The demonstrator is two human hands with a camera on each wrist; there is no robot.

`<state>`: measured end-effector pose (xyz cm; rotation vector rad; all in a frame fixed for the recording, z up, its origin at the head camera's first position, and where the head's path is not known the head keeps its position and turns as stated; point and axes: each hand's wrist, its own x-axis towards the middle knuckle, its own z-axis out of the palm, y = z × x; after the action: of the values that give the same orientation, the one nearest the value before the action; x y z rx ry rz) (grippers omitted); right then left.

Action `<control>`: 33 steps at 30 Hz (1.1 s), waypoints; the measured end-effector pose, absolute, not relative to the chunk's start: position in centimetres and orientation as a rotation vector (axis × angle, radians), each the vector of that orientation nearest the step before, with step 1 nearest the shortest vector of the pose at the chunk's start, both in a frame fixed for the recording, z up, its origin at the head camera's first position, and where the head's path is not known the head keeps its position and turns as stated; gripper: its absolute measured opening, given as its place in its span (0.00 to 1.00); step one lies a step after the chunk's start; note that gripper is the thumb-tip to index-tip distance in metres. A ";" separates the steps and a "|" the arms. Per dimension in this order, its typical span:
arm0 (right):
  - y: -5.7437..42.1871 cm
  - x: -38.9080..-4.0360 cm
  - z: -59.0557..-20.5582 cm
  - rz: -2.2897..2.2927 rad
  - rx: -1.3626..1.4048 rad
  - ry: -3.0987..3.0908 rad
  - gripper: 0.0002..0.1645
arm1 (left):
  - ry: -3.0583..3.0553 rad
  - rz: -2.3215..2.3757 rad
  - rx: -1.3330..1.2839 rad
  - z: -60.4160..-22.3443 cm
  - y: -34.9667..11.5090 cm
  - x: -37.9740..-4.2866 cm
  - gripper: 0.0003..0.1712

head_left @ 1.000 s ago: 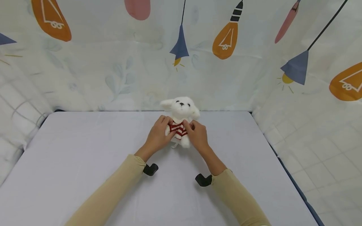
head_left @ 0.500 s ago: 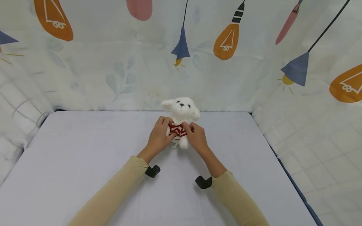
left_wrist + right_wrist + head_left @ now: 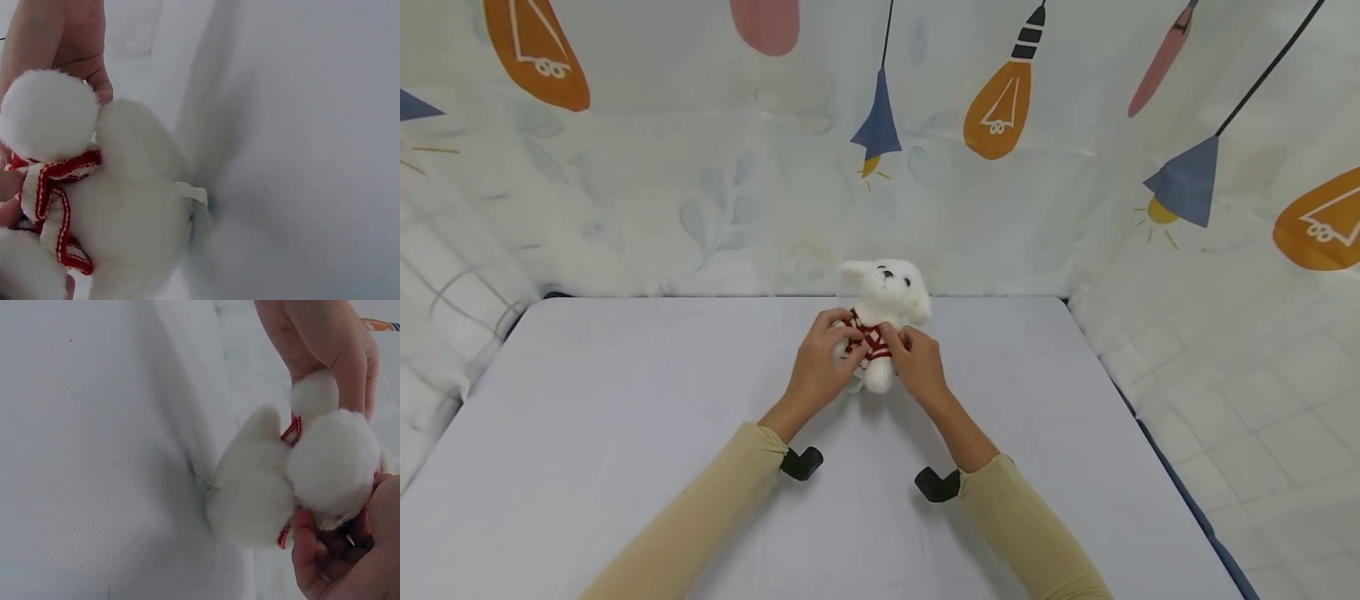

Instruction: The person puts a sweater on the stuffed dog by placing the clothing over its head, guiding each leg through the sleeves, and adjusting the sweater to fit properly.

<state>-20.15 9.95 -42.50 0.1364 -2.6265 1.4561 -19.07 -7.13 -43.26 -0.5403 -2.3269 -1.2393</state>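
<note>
A white plush dog (image 3: pixel 891 292) with floppy ears sits upright at the far middle of the table, facing the camera. It wears a red-and-white striped knitted sweater (image 3: pixel 878 343), bunched at the front; its trim (image 3: pixel 59 212) shows in the left wrist view. My left hand (image 3: pixel 820 362) pinches the sweater's side with thumb and fingers. My right hand (image 3: pixel 922 367) holds the opposite side, thumb on the chest and other fingers curled. In the right wrist view the plush dog's body (image 3: pixel 250 494) rests on the table. Some fingertips are hidden behind the toy.
A white cloth covers the table (image 3: pixel 625 417). Behind it hangs a patterned curtain (image 3: pixel 760 200) printed with lamps and bulbs. Black camera mounts (image 3: pixel 937 485) protrude at both wrists. A white tag (image 3: pixel 192 191) sticks out low on the toy.
The plush dog has turned a little, its head shifting slightly right. My left fingers have gathered the sweater, whose stripes now look more bunched. My right hand keeps its hold, moving slightly left.
</note>
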 end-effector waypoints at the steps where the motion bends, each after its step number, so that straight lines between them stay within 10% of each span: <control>1: 9.9 -20.2 -42.5 1.450 0.139 -2.627 0.32 | -2.338 -1.225 -0.547 -43.3 -7.1 -19.1 0.07; 33: 8.8 -20.7 -43.1 1.600 0.153 -2.642 0.29 | -2.637 -0.625 -0.631 -42.9 -8.7 -19.4 0.11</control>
<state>-20.65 8.80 -43.07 0.1532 -2.6419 1.6003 -19.37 -8.68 -42.89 -0.6306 -2.6366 -0.6249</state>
